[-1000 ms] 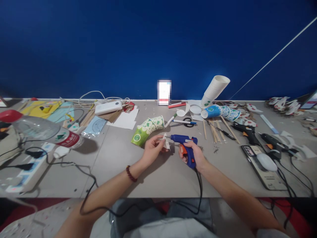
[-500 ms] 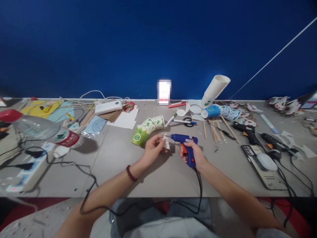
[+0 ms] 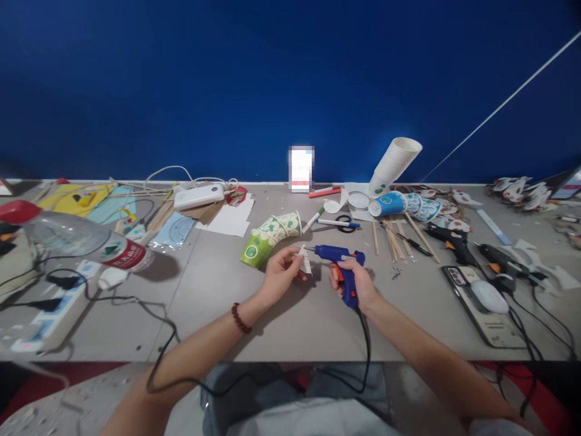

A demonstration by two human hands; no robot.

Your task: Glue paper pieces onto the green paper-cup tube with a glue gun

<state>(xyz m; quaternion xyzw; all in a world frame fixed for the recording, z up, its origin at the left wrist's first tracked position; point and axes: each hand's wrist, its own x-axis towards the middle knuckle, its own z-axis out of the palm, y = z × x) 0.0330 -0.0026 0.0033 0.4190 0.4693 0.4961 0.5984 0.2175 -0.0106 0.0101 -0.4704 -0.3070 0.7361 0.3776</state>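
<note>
My left hand (image 3: 282, 272) pinches a small white piece of paper (image 3: 306, 261) over the middle of the table. Wrapped round the handle of a blue glue gun (image 3: 336, 254) is my right hand (image 3: 356, 283), its fingers at the orange trigger. The gun's nozzle points left and lies right at the paper's upper edge; whether they touch I cannot tell. Just beyond my left hand, a curved row of green patterned paper cups (image 3: 272, 235) lies on its side.
Behind lie markers (image 3: 338, 223), scissors (image 3: 347, 224) and a tilted stack of white cups (image 3: 394, 166). Blue cups (image 3: 403, 206), wooden sticks (image 3: 394, 242), black glue guns (image 3: 454, 242) and a phone (image 3: 481, 315) are rightward. A bottle (image 3: 91, 239) and power strip (image 3: 59, 315) stand left; a black cord crosses my left forearm.
The glue gun has shifted very slightly to the right with my right hand. My left hand and the paper look almost unmoved.
</note>
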